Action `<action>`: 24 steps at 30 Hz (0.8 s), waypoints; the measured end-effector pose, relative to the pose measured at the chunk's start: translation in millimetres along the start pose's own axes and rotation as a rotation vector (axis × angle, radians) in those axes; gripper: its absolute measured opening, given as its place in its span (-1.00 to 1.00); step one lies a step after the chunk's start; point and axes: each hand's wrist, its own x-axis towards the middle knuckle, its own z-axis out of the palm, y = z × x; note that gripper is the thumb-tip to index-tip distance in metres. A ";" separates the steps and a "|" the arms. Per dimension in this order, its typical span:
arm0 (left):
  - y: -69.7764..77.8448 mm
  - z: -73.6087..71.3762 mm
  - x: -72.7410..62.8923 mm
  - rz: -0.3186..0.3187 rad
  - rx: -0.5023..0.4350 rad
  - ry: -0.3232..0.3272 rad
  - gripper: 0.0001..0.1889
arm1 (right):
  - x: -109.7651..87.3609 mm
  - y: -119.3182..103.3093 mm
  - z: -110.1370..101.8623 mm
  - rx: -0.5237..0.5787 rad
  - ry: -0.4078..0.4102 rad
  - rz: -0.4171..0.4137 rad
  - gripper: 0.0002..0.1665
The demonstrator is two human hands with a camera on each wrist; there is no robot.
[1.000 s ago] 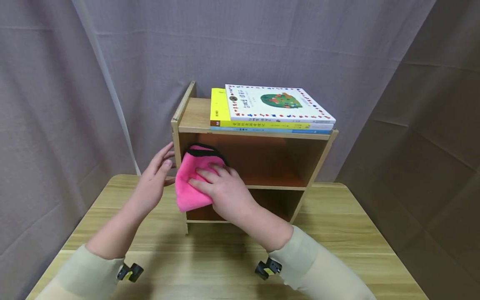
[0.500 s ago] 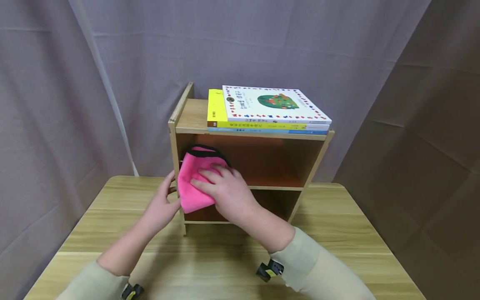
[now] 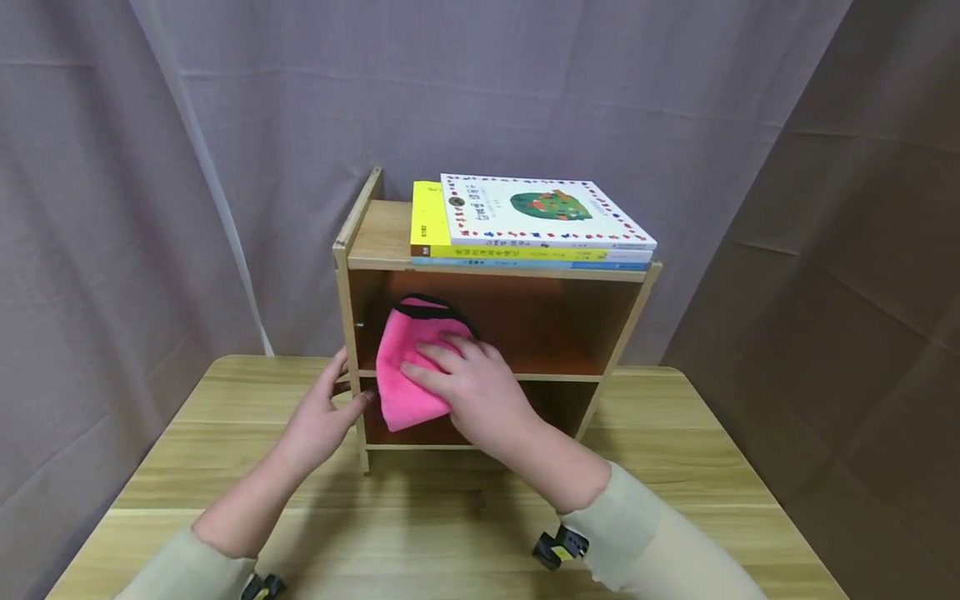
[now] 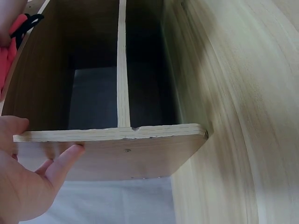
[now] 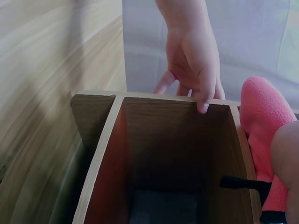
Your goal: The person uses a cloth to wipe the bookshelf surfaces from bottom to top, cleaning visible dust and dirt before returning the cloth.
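A small wooden bookshelf (image 3: 382, 237) stands on the table, with two open compartments facing me. My left hand (image 3: 318, 421) grips its left side panel (image 4: 107, 156), the thumb over the front edge and the fingers along the outer face. In front of the compartments, my right hand (image 3: 483, 396) holds a pink cloth (image 3: 408, 371) with black trim, its fingers spread over the near face. The cloth covers part of the middle shelf board (image 3: 555, 377). The right thumb is hidden in the head view. In the right wrist view, the pink cloth (image 5: 261, 105) looks bunched beside the shelf board.
Several books (image 3: 551, 212) lie stacked on top of the bookshelf, a white-covered one uppermost. Grey curtains (image 3: 247, 125) hang behind and to the left, a darker one (image 3: 847, 275) on the right. The wood-grain table (image 3: 675, 467) extends around the bookshelf.
My left hand has come down the left panel and now grips its edge. The right hand has carried the cloth slightly right, away from that panel.
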 end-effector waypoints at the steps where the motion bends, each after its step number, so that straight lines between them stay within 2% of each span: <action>1: 0.1 0.2 -0.1 -0.004 0.002 0.001 -0.23 | -2.1 1.2 -0.5 0.003 0.007 -0.002 -0.34; 16: 1.4 1.7 -6.7 -0.022 0.093 0.028 -0.21 | -32.6 21.3 -12.0 0.005 0.161 -0.033 -0.35; 24: 1.2 2.2 -8.2 -0.024 0.112 0.028 -0.22 | -50.4 30.4 -22.5 0.025 0.178 -0.019 -0.32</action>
